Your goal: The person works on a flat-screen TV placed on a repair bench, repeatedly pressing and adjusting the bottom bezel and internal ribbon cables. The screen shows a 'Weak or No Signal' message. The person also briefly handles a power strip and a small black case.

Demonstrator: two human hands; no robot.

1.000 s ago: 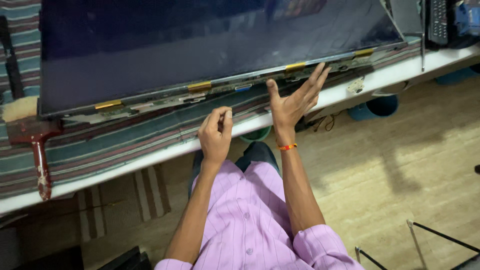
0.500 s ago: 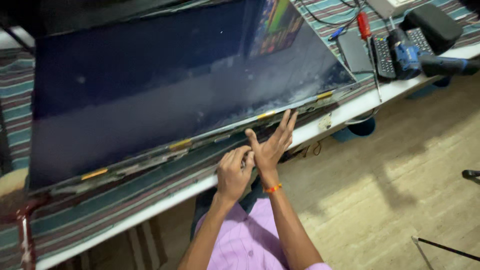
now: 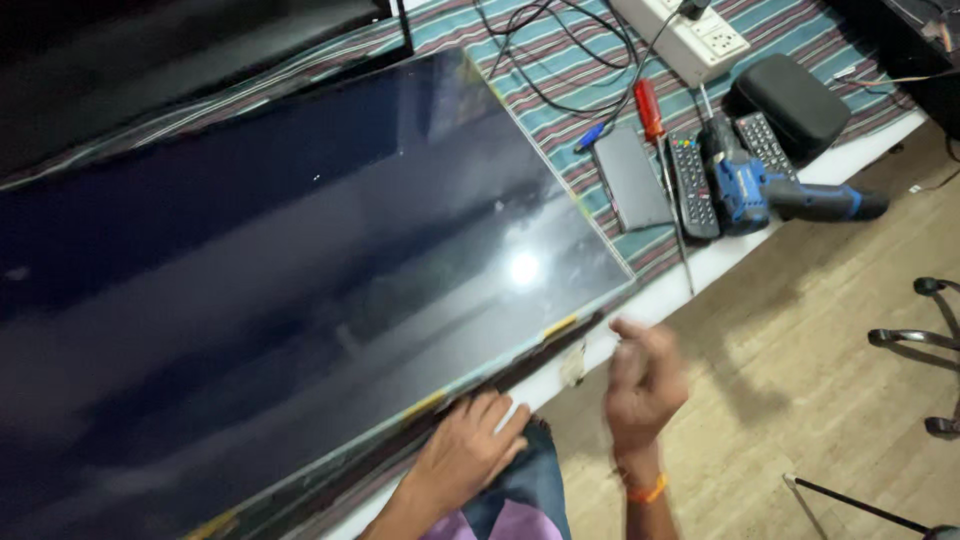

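A large dark glossy display panel [image 3: 280, 260] lies flat on a table covered with striped cloth [image 3: 560, 90]. My left hand [image 3: 465, 450] rests palm down on the panel's near edge, where a thin strip with yellow tabs [image 3: 480, 385] runs. My right hand [image 3: 645, 385] is blurred, raised off the table just past the panel's near right corner, fingers loosely curled, holding nothing that I can see. An orange band sits on that wrist.
To the right on the cloth lie a blue cordless drill [image 3: 770, 190], two remote controls [image 3: 690, 185], a grey flat box [image 3: 632, 178], a red-handled screwdriver [image 3: 650, 110], a black pouch [image 3: 790, 100], a white power strip [image 3: 690, 35] and cables. Chair legs [image 3: 925, 340] stand on the wooden floor.
The view has swung right and closer. My right hand lifted off the panel's edge and moved right; my left hand settled flat on the near edge.
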